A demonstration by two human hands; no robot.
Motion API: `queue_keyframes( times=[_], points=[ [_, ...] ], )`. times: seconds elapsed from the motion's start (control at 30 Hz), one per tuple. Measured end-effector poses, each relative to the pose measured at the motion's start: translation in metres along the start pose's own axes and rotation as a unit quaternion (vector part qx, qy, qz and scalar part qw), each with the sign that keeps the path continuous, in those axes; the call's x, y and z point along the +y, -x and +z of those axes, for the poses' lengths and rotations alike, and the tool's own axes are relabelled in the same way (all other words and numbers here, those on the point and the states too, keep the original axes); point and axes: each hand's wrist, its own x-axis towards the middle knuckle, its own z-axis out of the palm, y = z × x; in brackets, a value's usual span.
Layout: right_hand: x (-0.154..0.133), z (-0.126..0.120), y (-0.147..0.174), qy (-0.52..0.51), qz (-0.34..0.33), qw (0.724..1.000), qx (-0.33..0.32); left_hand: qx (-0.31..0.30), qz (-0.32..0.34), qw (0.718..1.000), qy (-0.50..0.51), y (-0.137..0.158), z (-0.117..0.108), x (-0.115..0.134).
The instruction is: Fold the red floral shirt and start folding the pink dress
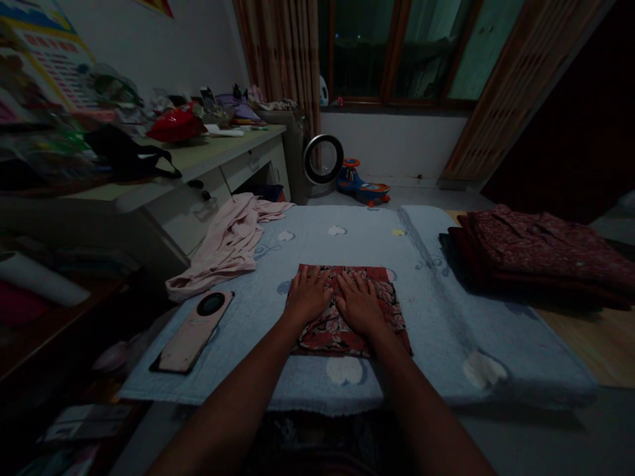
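A folded red cloth with a flower print (391, 311) lies on a pale blue blanket (436, 317) spread over a flat surface in front of me. My left hand (307, 294) and my right hand (358, 303) rest flat on top of the cloth, side by side, fingers spread and pointing away from me. Neither hand grips anything; both palms press down on the fabric.
A pink garment (225, 244) lies crumpled at the blanket's left far corner. A pink phone (191, 334) rests near the left edge. A stack of dark red folded clothes (536, 254) sits at right. A cluttered desk (208, 162) stands at left, a toy car (364, 185) on the floor beyond.
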Motion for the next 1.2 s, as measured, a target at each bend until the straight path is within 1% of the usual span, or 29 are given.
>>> queue_keyframes(
  times=[0.13, 0.37, 0.47, 0.6, 0.7, 0.73, 0.8, 0.87, 0.93, 1.0, 1.07, 1.13, 1.2],
  points=[
    [-0.001, -0.002, 0.000, 0.001, 0.001, 1.000, -0.007, -0.005, -0.061, 0.998, 0.002, -0.001, 0.001, 0.002],
    [-0.002, -0.004, 0.000, -0.004, 0.013, 1.000, -0.020, -0.050, -0.116, 0.992, 0.015, -0.005, -0.002, -0.001],
    [-0.002, -0.004, 0.000, -0.002, 0.010, 1.000, -0.015, -0.068, -0.122, 0.990, 0.023, -0.006, -0.006, -0.007],
    [-0.002, -0.006, 0.000, -0.016, 0.011, 1.000, -0.019, -0.062, -0.113, 0.991, 0.020, -0.006, -0.009, -0.024],
    [-0.002, -0.006, 0.000, -0.019, 0.011, 1.000, -0.019, -0.067, -0.130, 0.989, 0.009, -0.005, -0.014, -0.036],
    [-0.002, -0.005, 0.000, -0.017, 0.010, 1.000, -0.019, -0.064, -0.139, 0.988, 0.002, -0.005, -0.017, -0.038],
    [-0.002, -0.005, 0.000, -0.012, 0.008, 1.000, -0.021, -0.038, -0.143, 0.989, -0.014, -0.004, -0.023, -0.038],
    [-0.002, -0.004, 0.000, -0.005, 0.006, 1.000, -0.016, 0.001, -0.112, 0.993, -0.020, -0.003, -0.027, -0.032],
    [-0.001, -0.004, 0.000, 0.000, 0.003, 1.000, -0.010, 0.022, -0.050, 0.998, -0.011, -0.003, -0.028, -0.023],
    [-0.001, -0.003, 0.000, 0.001, 0.003, 1.000, -0.006, 0.012, 0.019, 1.000, 0.009, -0.003, -0.024, -0.015],
    [-0.001, -0.003, 0.000, 0.000, 0.004, 1.000, -0.005, -0.009, 0.066, 0.998, 0.022, -0.002, -0.015, -0.010],
    [-0.001, -0.003, 0.000, -0.003, 0.005, 1.000, -0.007, -0.019, 0.081, 0.996, 0.024, -0.002, -0.004, -0.009],
    [-0.001, -0.002, 0.000, -0.005, 0.004, 1.000, -0.008, -0.014, 0.080, 0.997, 0.018, -0.002, 0.004, -0.010]
  ],
)
